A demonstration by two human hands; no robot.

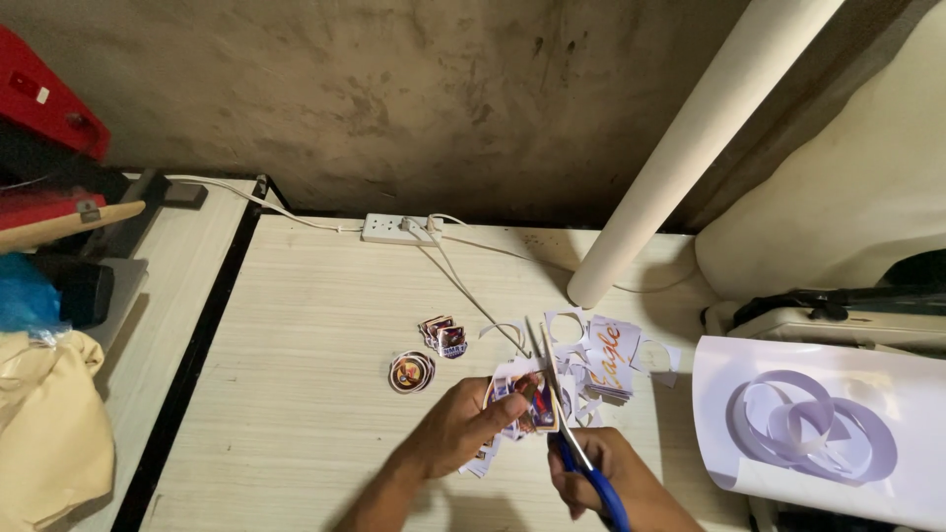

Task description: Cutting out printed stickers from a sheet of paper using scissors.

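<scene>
Desk (pixel 325 394): pale wood-grain top, against a stained wall (pixel 394 89). A second, lower surface sits left of it across a black edge strip.

Roll (pixel 690 148): big white paper roll leaning on the wall, foot on the desk at back right.

Sheet (pixel 818 424): white printed sheet with grey ring shapes, curled, at the right edge of the desk.

Bag (pixel 44 433): tan bag at far left, blue plastic just above it.

Power strip (pixel 394 229): white, at the back of the desk by the wall, with a white cable running toward the scrap pile.

Scraps (pixel 601 355): pile of cut printed paper with round holes, just behind the hands.

Left hand (pixel 463 424): fingers closed on a sticker sheet (pixel 527 399), pinching it by the edge and holding it just above the desk at front centre.

Right hand (pixel 601 478): fingers closed around the blue handles of the scissors (pixel 567 414). Blades point away from the person and sit at the right edge of the sticker sheet. Can't tell how far apart the blades are.

Cut stickers: a round stack (pixel 411 372) left of the hands, and a smaller cluster (pixel 445 335) just behind it. Both lie flat on the desk, apart from the hands.
</scene>
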